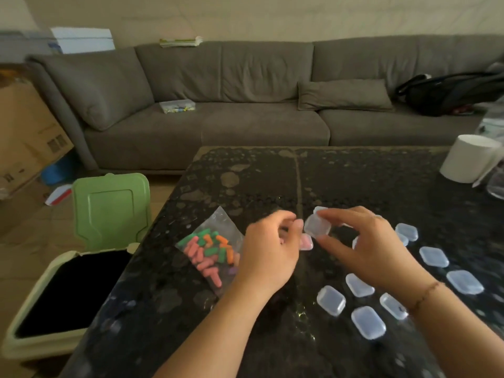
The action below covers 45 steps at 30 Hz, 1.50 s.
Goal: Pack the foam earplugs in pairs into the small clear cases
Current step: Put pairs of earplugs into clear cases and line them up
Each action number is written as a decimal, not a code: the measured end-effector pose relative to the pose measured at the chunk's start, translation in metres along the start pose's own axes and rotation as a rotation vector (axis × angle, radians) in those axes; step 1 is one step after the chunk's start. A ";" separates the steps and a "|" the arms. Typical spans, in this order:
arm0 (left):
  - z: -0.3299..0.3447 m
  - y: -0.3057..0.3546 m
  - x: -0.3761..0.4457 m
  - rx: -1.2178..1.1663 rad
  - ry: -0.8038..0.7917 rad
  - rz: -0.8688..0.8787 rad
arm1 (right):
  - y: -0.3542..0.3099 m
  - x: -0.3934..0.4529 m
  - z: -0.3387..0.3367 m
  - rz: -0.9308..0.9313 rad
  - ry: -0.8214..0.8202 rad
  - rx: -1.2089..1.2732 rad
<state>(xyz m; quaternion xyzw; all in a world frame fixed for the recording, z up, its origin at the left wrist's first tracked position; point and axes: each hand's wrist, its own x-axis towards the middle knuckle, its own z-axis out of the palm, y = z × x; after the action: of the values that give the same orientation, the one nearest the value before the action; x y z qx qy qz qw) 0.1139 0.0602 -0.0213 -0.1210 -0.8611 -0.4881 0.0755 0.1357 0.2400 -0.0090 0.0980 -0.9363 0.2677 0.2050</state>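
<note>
— Between our two hands, just above the table (pixel 272 173), the small clear case (pixel 317 226) hung in the right hand (pixel 373 249); its thumb sat under the near edge and the fingers curled over the far one. That was a pinch, not a fist.

— And the left hand (pixel 268 255)?

— Its fingers were curled, the tips touching the left side of the held case. Whether it held an earplug we could not tell; the fingers hid whatever was in there.

— So how should we have done this step?

— We judged the case was being opened or filled. Best to keep the right pinch on the edges only, so the lid could swing free, and let the left fingertips do the work.

— Where was the supply?

— Left of the grip and a little toward us: the bag of earplugs (pixel 211 248), pink, green and orange, lying on the table. Just below the grip lay a case with pink inside (pixel 306 242), apparently packed. To the right and toward us lay the other clear cases (pixel 330 300), lying apart, empty as far as we could see.

— The risk?

— Squeezing the lid shut, or a mismatched pair.
</note>
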 end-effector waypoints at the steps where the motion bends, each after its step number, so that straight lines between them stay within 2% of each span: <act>1: -0.002 0.009 -0.005 -0.308 -0.109 -0.187 | -0.012 -0.005 -0.004 -0.040 0.030 0.104; 3: -0.008 0.020 -0.017 -0.770 -0.314 -0.508 | -0.030 -0.016 -0.004 -0.141 0.073 0.180; 4: -0.013 0.021 -0.022 -0.879 -0.355 -0.568 | -0.035 -0.020 -0.001 -0.181 0.076 0.167; 11: -0.043 0.015 -0.043 -0.919 -0.343 -0.463 | -0.051 -0.029 0.011 -0.255 -0.023 0.244; 14: -0.052 0.023 -0.054 -1.060 -0.314 -0.504 | -0.062 -0.031 0.016 -0.267 0.042 0.294; 19: -0.062 0.019 -0.065 -1.266 -0.343 -0.530 | -0.069 -0.031 0.028 -0.391 0.122 0.163; 21: -0.066 0.012 -0.065 -1.293 -0.301 -0.522 | -0.075 -0.027 0.029 -0.404 0.087 0.185; 25: -0.072 0.005 -0.063 -1.372 -0.257 -0.470 | -0.093 -0.024 0.020 -0.234 0.110 0.363; 34: -0.080 -0.003 -0.064 -1.394 -0.297 -0.508 | -0.097 -0.026 0.027 -0.377 0.157 0.108; 39: -0.083 -0.008 -0.067 -1.403 -0.255 -0.505 | -0.098 -0.025 0.038 -0.383 0.123 0.016; 45: -0.081 -0.021 -0.065 -1.285 -0.247 -0.540 | -0.095 -0.025 0.048 -0.340 0.143 -0.065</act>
<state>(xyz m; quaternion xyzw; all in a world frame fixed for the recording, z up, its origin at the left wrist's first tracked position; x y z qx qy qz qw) 0.1713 -0.0288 -0.0133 0.0219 -0.4049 -0.8840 -0.2327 0.1701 0.1366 -0.0134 0.2289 -0.8975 0.2051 0.3162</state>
